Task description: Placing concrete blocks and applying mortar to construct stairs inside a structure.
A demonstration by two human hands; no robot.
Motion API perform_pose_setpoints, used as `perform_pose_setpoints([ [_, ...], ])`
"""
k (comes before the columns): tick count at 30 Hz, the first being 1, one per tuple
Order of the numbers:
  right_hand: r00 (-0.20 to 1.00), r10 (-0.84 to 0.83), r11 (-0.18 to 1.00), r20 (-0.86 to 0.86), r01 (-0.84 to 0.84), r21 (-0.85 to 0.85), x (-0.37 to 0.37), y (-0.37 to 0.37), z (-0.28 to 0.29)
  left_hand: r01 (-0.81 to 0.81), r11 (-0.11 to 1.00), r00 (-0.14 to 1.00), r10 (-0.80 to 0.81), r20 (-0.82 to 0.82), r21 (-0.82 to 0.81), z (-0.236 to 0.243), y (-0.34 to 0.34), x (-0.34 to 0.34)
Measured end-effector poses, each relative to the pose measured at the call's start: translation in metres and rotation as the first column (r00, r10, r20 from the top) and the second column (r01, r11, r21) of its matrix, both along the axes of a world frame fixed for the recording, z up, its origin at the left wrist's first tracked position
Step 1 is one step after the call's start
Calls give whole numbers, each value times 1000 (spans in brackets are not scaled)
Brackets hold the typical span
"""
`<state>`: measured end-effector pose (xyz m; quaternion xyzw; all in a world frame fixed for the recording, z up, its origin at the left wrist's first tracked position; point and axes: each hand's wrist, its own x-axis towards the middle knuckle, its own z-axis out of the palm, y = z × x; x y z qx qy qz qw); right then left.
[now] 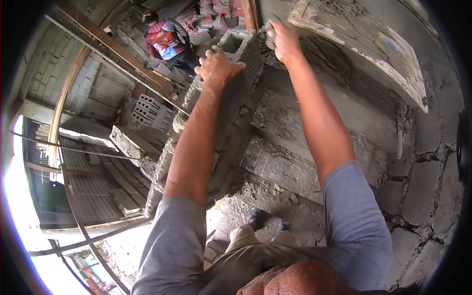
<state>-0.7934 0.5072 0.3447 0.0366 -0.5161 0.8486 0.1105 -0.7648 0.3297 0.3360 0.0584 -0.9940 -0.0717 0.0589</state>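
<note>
My left hand (pixel 216 68) rests on top of a wall of grey hollow concrete blocks, its fingers spread over the far side and its thumb stretched out to the right. Just beyond it, the open cell of a hollow block (pixel 235 43) shows at the wall's end. My right hand (pixel 282 40) is raised to the right of that block, closed and slightly blurred. Whatever it holds, if anything, I cannot make out. Both arms reach forward at full stretch. A wooden post (pixel 250 14) stands between the hands at the far end.
Below me are rough concrete steps (pixel 285 152). A mortar-crusted board (pixel 364 44) lies at the upper right, above a block wall (pixel 423 191). At the far left, another person (pixel 167 39) stands near stacked sacks (pixel 216 14); hollow blocks (pixel 152 112) lie lower down.
</note>
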Motion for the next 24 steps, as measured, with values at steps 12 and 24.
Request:
perform_pose_setpoints([
  [12,990,46,997,-132,-36,73,-108,-58,10,24,1000,998,-24,-59,-14,-6,-6,-3],
  [24,992,-40,988,-120,57,141,-112,-81,18,1,1000,1000,0,-28,22,-5,-16,-3],
])
